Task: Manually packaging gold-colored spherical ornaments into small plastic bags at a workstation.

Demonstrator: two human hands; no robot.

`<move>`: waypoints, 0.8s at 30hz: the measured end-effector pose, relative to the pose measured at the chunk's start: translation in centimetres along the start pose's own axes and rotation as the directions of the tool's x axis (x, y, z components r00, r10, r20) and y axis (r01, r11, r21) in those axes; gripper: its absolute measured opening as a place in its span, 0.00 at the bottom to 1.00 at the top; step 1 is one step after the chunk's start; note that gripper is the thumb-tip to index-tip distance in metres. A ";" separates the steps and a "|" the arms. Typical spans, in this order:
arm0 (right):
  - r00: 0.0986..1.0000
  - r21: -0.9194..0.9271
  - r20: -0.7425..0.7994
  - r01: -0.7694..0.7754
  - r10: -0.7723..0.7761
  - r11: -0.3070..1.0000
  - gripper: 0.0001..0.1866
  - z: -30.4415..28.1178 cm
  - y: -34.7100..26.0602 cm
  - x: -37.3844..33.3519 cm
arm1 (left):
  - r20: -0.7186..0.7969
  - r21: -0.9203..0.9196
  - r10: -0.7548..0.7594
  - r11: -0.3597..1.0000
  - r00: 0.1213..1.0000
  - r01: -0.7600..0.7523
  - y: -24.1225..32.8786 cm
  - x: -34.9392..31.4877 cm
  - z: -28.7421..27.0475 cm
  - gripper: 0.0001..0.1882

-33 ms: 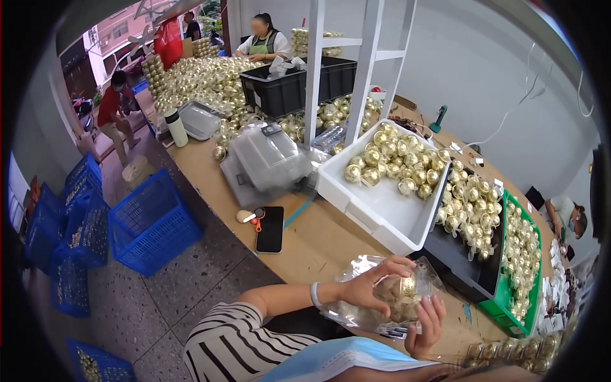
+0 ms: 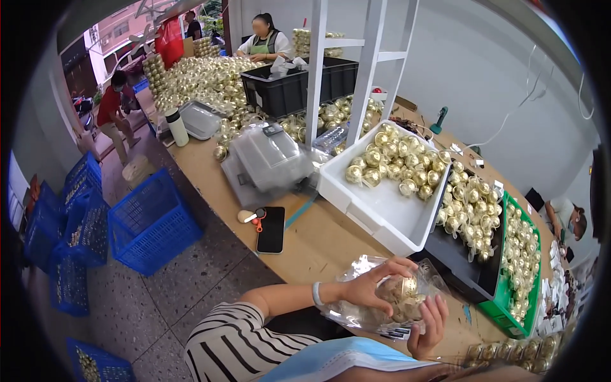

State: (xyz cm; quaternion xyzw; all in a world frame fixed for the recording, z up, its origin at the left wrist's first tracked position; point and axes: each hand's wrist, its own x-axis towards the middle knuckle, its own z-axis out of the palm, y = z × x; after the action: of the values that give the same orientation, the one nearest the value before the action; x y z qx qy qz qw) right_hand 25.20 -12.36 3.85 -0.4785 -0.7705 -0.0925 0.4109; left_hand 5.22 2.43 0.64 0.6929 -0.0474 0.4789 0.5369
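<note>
At the table's near edge, a clear plastic tray (image 2: 353, 309) lies below my hands with shiny gold balls (image 2: 402, 288) in it. My left hand (image 2: 368, 288), a pale band at its wrist, comes from the left. Its fingers arch over the far side of the balls and its thumb lies on the near side, closed round them. My right hand (image 2: 430, 323) curls against the balls' right side, its fingertips at the plastic. Exactly where the right thumb presses is hard to make out.
Ahead stands a white bin (image 2: 375, 226) of wrapped gold balls; a black crate (image 2: 455, 270) and a green crate (image 2: 509, 315) adjoin it. A phone (image 2: 271, 230) lies left. White posts (image 2: 314, 83) rise beyond. Blue baskets (image 2: 149, 223) sit on the floor. Several people are around.
</note>
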 end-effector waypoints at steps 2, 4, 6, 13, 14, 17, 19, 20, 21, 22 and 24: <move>0.997 0.005 0.012 -0.076 0.076 0.997 0.20 -0.7 0.3 0.5 | 0.010 0.025 0.016 1.000 1.000 -0.016 -0.7 0.3 0.2 0.38; 0.999 -0.032 0.048 -0.025 0.026 0.999 0.20 -1.6 0.5 1.3 | 0.044 0.048 0.052 0.997 0.998 -0.055 -1.1 -0.2 0.8 0.31; 0.996 -0.066 0.084 0.025 -0.019 0.998 0.20 -2.6 0.0 2.7 | 0.057 0.084 0.099 0.991 0.993 -0.104 -1.2 -0.7 1.2 0.29; 0.872 -0.007 0.489 0.004 0.000 1.000 0.18 -5.8 -2.2 13.6 | 0.080 0.195 0.185 0.961 0.979 -0.198 0.4 -1.0 1.8 0.25; 0.871 -0.107 0.488 0.119 -0.052 0.987 0.17 -5.5 -2.5 13.8 | 0.058 0.199 0.170 0.964 0.984 -0.178 0.3 -1.0 1.8 0.25; 0.853 -0.236 0.511 0.253 -0.101 0.938 0.15 -5.5 -2.8 14.7 | 0.023 0.240 0.200 0.950 0.980 -0.199 0.2 -1.2 2.4 0.25; 0.843 -0.266 0.530 0.272 -0.095 0.925 0.14 -5.3 -2.9 14.7 | 0.011 0.242 0.186 0.953 0.983 -0.183 0.3 -1.3 2.4 0.25; 0.865 -0.305 0.500 0.221 -0.042 0.926 0.13 -4.9 -2.8 14.5 | 0.002 0.246 0.173 0.955 0.985 -0.168 0.4 -1.3 2.5 0.25; 0.884 -0.340 0.468 0.170 0.010 0.925 0.12 -4.7 -2.8 14.4 | 0.001 0.245 0.169 0.956 0.986 -0.164 0.5 -1.3 2.5 0.25; 0.884 -0.344 0.467 0.163 0.018 0.924 0.12 -4.9 -2.4 14.2 | 0.005 0.276 0.168 0.947 0.986 -0.163 0.6 -1.1 2.4 0.25; 0.872 -0.153 0.475 -0.048 0.116 0.987 0.06 -5.9 -1.3 13.6 | 0.008 0.305 0.163 0.939 0.987 -0.158 0.8 -0.9 2.4 0.25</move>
State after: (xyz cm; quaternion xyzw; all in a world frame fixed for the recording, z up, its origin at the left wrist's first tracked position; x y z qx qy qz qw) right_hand 24.56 -7.17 17.81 -0.5456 -0.8194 -0.0053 0.1757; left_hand 5.71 -0.21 0.64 0.7571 -0.0248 0.5285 0.3833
